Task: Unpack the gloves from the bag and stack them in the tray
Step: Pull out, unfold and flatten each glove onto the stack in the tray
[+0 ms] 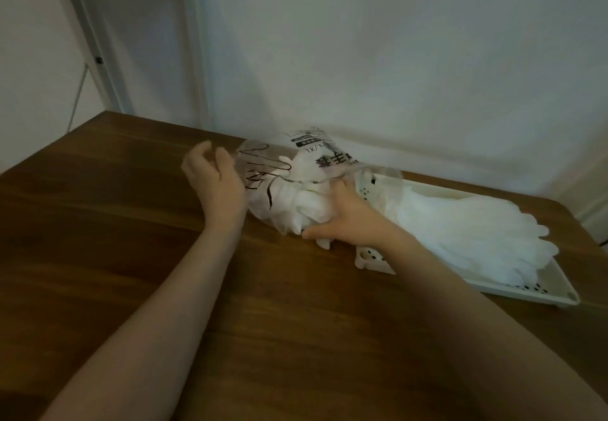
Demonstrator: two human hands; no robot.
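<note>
A clear plastic bag (276, 164) with black print lies on the wooden table, stuffed with white gloves (296, 203). My left hand (215, 183) holds the bag's left end, thumb against the plastic. My right hand (345, 211) reaches into the bag's open right end and grips a bunch of the white gloves. To the right sits a white perforated tray (526, 289) holding a pile of white gloves (467, 233), their fingers pointing right. The bag's mouth overlaps the tray's left end.
The brown wooden table (131, 256) runs up to a white wall at the back. A metal-legged shelf (88, 42) stands beyond the table's far left corner. The table's right edge lies just past the tray.
</note>
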